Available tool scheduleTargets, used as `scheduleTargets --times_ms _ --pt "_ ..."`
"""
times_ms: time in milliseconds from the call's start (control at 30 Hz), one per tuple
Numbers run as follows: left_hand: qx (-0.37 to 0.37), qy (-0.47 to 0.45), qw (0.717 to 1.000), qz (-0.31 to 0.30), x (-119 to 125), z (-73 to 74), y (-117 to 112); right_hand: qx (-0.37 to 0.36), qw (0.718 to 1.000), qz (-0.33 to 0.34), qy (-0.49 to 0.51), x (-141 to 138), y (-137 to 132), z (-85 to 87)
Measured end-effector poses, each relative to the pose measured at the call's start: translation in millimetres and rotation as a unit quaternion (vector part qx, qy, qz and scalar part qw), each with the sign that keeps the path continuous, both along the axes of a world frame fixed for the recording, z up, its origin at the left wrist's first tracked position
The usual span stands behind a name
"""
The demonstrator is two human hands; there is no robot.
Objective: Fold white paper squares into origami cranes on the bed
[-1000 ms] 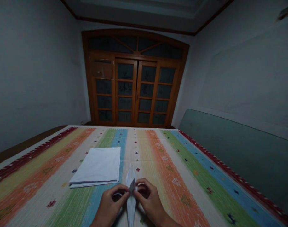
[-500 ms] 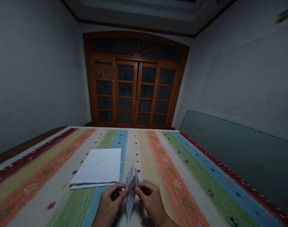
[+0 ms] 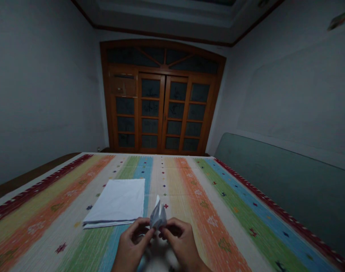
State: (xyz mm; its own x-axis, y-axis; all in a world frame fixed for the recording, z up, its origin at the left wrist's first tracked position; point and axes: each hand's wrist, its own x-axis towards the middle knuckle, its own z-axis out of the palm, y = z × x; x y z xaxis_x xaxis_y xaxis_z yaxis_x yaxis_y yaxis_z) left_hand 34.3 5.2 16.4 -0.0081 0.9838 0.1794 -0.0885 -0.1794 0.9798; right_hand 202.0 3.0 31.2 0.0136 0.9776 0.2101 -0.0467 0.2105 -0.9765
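Just above the striped tablecloth (image 3: 202,211), near its front, a small folded piece of paper (image 3: 157,217) is held up between both hands. Its pointed tips rise upward, and the lower part is partly hidden by fingers. My left hand (image 3: 135,241) pinches its left side between thumb and fingers. On the other side, my right hand (image 3: 180,241) closes its thumb and fingers on the lower right edge. Left of centre, beyond my left hand, lies a stack of white paper sheets (image 3: 118,200), flat on the cloth.
The cloth covers a long table reaching toward wooden doors (image 3: 164,109) with glass panes at the far end. A pale greenish panel (image 3: 274,173) stands along the right side. White walls rise on both sides.
The long lower point of the folded paper, which hung down between my hands, no longer shows there. The paper now looks shorter and wider, with its tips spread. Both hands stay nearly in place.
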Motion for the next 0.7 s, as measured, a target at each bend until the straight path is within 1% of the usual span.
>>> scheduleTargets --times_ms 100,167,300,400,533,700 --pt "-0.001 0.008 1.000 0.003 0.4 0.5 -0.5 0.001 1.000 0.010 0.009 -1.6 -0.4 -4.8" --pt "0.000 0.021 1.000 0.007 1.5 1.8 -1.0 -0.004 0.999 0.015 0.033 -2.8 0.2 -8.0" --pt "0.002 0.032 0.999 0.026 3.3 3.3 -1.4 -0.027 0.997 0.005 0.077 -3.6 2.9 -13.6" --pt "0.021 0.052 0.998 0.024 2.2 2.2 -1.1 -0.026 0.998 0.021 0.045 -1.7 4.0 -15.5" --pt "0.055 0.093 0.994 0.014 -0.7 -1.7 -0.5 -0.002 0.999 0.038 0.006 1.1 4.0 -18.0" --pt "0.082 0.146 0.985 -0.036 -1.6 -4.2 -1.7 0.005 0.998 0.061 0.007 1.8 5.8 -23.2"
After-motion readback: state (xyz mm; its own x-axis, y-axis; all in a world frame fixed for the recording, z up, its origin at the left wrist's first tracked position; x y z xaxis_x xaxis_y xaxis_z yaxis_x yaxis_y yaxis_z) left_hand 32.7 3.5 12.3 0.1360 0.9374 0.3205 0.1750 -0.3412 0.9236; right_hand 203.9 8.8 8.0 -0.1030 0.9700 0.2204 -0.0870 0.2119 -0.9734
